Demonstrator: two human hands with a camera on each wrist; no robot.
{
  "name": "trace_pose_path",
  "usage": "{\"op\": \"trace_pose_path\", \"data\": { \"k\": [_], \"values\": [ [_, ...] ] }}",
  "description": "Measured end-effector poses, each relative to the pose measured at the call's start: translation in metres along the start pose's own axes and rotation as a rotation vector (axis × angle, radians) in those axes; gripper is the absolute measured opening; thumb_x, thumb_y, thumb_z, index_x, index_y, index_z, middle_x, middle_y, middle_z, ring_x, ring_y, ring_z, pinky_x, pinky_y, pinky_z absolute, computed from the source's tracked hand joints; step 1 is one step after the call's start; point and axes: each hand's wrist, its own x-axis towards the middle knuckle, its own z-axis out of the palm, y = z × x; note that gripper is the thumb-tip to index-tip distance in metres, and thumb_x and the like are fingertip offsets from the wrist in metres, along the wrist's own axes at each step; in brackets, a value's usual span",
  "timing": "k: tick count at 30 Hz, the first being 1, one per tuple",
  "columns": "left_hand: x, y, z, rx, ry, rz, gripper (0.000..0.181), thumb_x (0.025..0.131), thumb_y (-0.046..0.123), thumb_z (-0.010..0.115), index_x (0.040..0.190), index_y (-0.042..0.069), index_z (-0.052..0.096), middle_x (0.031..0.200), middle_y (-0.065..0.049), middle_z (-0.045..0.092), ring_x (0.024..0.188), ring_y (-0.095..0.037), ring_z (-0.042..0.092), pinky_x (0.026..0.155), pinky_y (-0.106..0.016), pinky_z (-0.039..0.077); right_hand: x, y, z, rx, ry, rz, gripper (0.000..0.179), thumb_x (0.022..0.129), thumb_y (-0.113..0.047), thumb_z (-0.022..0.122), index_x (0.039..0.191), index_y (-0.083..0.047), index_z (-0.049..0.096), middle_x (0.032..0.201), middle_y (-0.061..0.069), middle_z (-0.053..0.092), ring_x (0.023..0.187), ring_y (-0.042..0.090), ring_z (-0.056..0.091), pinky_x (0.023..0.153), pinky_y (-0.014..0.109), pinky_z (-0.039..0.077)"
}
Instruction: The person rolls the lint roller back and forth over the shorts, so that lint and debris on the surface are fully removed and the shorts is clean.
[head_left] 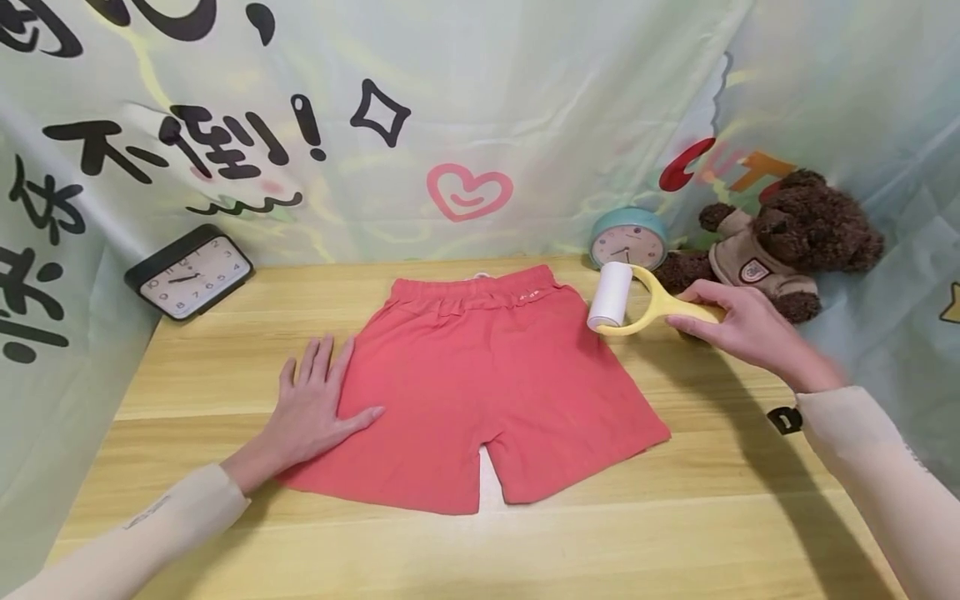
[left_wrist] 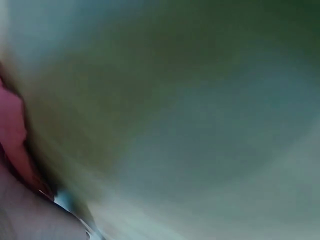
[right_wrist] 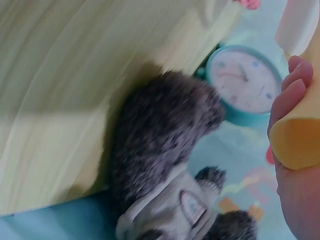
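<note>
A pair of red shorts (head_left: 465,375) lies spread flat on the wooden table (head_left: 570,550), waistband toward the back. On the left leg of the shorts rests my left hand (head_left: 307,421), fingers straight and spread, thumb across the cloth. My right hand (head_left: 750,325) grips the yellow handle of a lint roller (head_left: 611,296), its white roll raised beside the right edge of the shorts near the waistband. In the right wrist view the fingers (right_wrist: 295,82) curl round the yellow handle (right_wrist: 300,142). The left wrist view is mostly blurred.
At the back left stands a black-framed clock (head_left: 197,275). A round teal clock (head_left: 628,237) and a brown teddy bear (head_left: 780,242) in a beige top sit at the back right, close behind the lint roller. Printed cloth (head_left: 570,108) hangs around the table.
</note>
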Motion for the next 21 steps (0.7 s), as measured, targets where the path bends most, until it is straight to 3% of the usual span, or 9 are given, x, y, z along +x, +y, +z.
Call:
{"op": "trace_pose_path", "data": {
  "k": [10, 16, 21],
  "values": [
    [-0.026, 0.002, 0.000, 0.010, 0.021, -0.007, 0.113, 0.092, 0.071, 0.071, 0.174, 0.008, 0.025, 0.173, -0.031, 0.023, 0.159, -0.052, 0.017, 0.116, -0.080, 0.013, 0.007, -0.037, 0.024, 0.066, 0.019, -0.139, 0.025, 0.092, -0.014, 0.090, 0.104, -0.031, 0.078, 0.078, -0.011, 0.065, 0.061, 0.012, 0.051, 0.059, 0.025, 0.040],
    [-0.038, 0.002, 0.000, 0.014, 0.039, -0.020, 0.114, 0.090, 0.072, 0.072, 0.172, 0.006, 0.028, 0.173, -0.031, 0.023, 0.159, -0.050, 0.018, 0.116, -0.079, 0.013, 0.012, -0.058, 0.043, 0.141, -0.052, -0.230, 0.025, 0.096, -0.007, 0.084, 0.111, -0.026, 0.077, 0.087, -0.011, 0.066, 0.068, 0.012, 0.053, 0.064, 0.026, 0.044],
    [-0.050, 0.002, -0.002, 0.009, 0.048, -0.033, 0.114, 0.090, 0.073, 0.072, 0.172, 0.005, 0.029, 0.173, -0.030, 0.024, 0.159, -0.050, 0.019, 0.117, -0.078, 0.013, 0.020, -0.077, 0.059, 0.163, -0.123, -0.248, 0.028, 0.098, -0.011, 0.082, 0.117, -0.030, 0.075, 0.095, -0.012, 0.066, 0.072, 0.012, 0.052, 0.064, 0.029, 0.046]
  ]
}}
